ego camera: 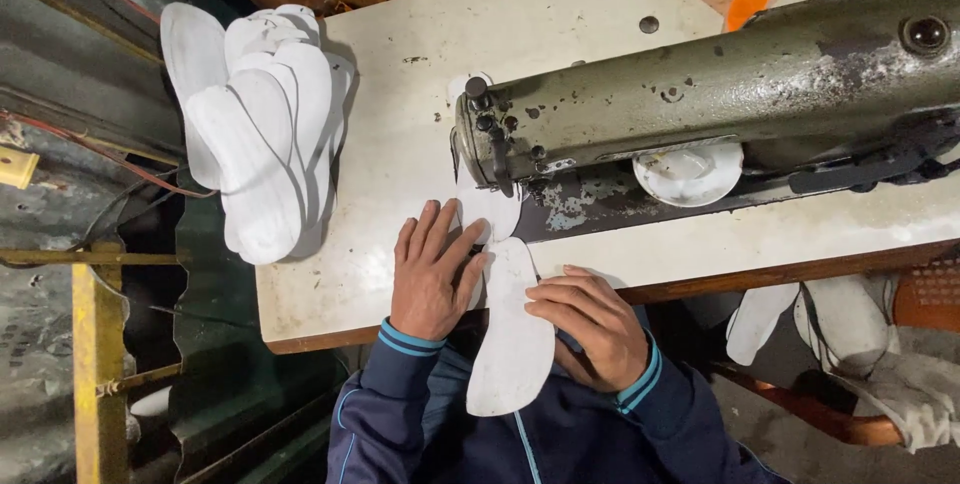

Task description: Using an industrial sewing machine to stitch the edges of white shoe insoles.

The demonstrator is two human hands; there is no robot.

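A white insole-shaped piece lies across the near edge of the sewing table, its front end under the needle head of the grey-green sewing machine. My left hand lies flat on the table with fingers spread, pressing the piece's left side close to the needle. My right hand rests on the piece's right edge near the table rim, fingers curled over it. Both sleeves are dark blue with light blue cuffs.
A stack of white insoles overhangs the table's left edge. A white round dish sits under the machine arm. More white pieces hang below the table at right. A yellow metal frame stands at left.
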